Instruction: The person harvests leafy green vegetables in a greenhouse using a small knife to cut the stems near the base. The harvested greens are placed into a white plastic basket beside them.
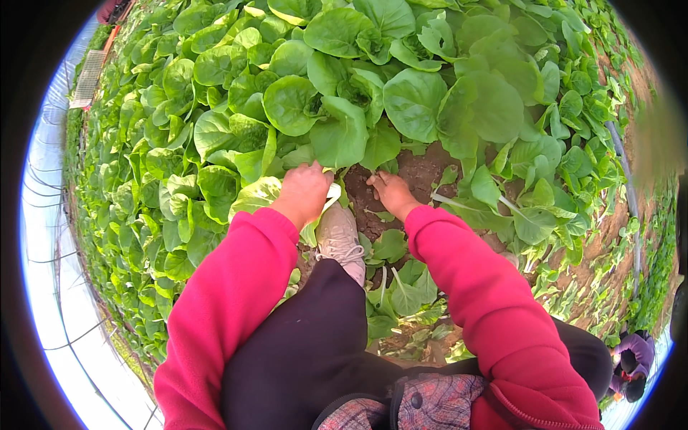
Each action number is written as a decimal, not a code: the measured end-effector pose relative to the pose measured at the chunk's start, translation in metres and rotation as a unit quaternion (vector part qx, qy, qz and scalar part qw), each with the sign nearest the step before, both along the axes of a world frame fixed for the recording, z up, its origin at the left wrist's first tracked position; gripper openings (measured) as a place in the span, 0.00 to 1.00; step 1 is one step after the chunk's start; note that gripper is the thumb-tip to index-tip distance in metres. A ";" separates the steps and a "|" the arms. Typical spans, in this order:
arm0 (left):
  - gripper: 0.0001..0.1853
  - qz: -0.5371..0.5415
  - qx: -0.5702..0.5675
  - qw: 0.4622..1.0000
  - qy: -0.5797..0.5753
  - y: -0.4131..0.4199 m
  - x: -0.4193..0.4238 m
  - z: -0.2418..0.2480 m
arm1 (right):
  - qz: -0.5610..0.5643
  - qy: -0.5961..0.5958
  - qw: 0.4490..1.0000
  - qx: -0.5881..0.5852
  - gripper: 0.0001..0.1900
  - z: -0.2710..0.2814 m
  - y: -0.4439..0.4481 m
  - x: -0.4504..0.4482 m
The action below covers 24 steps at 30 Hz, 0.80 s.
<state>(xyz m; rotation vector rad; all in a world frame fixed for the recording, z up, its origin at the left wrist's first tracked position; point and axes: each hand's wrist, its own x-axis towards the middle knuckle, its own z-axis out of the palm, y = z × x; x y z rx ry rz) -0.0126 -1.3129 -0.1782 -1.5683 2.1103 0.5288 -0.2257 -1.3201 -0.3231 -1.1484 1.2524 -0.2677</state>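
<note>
My left hand (305, 192) is closed around the base of a leafy green plant (257, 196), just above the toe of my light lace-up shoe (341, 236). Pale stalk shows beside its fingers. To the right, my right hand (391, 192) reaches low over bare brown soil (430, 164), its fingers curled near the edge of the leaves. Whether those fingers hold anything is not visible. Large round-leaved greens (339, 131) stand in front of both hands. Loose leaves with pale stalks (406, 295) lie on the ground between my legs, and others (532, 220) lie right of my right hand.
Dense greens fill the bed ahead and to the left. A grey hose or pipe (626, 161) runs along the right. Plastic sheeting on thin ribs (48, 258) curves along the left edge. Another person (634, 360) is at the far lower right; a pale crate (88, 78) stands upper left.
</note>
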 end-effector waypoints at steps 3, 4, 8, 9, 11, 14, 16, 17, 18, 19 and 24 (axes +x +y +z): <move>0.17 0.003 -0.013 1.000 0.002 -0.003 0.000 0.000 | -0.097 -0.083 0.974 0.187 0.17 0.003 0.004 0.009; 0.17 0.002 -0.008 1.000 -0.001 -0.005 0.001 -0.001 | -0.109 -0.099 0.966 0.215 0.17 0.004 0.006 0.010; 0.11 0.015 0.002 1.000 0.006 -0.002 -0.002 -0.008 | -0.117 -0.098 0.966 0.207 0.17 0.003 0.006 0.014; 0.11 0.021 -0.002 1.000 0.014 0.000 -0.003 -0.010 | -0.113 -0.090 0.970 0.195 0.17 0.004 0.006 0.015; 0.11 0.031 -0.009 0.999 0.029 0.004 -0.005 -0.014 | -0.110 -0.072 0.971 0.199 0.17 0.006 0.005 0.017; 0.11 0.042 0.001 0.998 0.045 0.008 0.001 -0.017 | -0.068 -0.076 0.968 0.231 0.17 0.014 0.002 0.012; 0.10 0.060 0.003 0.997 0.055 0.012 0.001 -0.018 | -0.033 -0.068 0.977 0.201 0.16 0.012 0.004 -0.005; 0.10 0.070 0.004 0.996 0.060 0.015 0.002 -0.017 | -0.013 -0.057 0.986 0.158 0.16 0.011 0.011 -0.012; 0.09 0.073 -0.009 0.993 0.090 0.019 0.008 -0.016 | 0.010 -0.047 0.992 0.114 0.16 0.014 0.016 -0.016; 0.11 0.081 -0.015 0.987 0.138 0.023 0.012 -0.016 | -0.050 -0.086 0.987 0.124 0.16 0.017 0.020 -0.019; 0.15 0.109 -0.033 0.945 0.307 0.039 0.007 0.000 | -0.230 -0.246 0.920 0.201 0.19 0.043 0.033 -0.022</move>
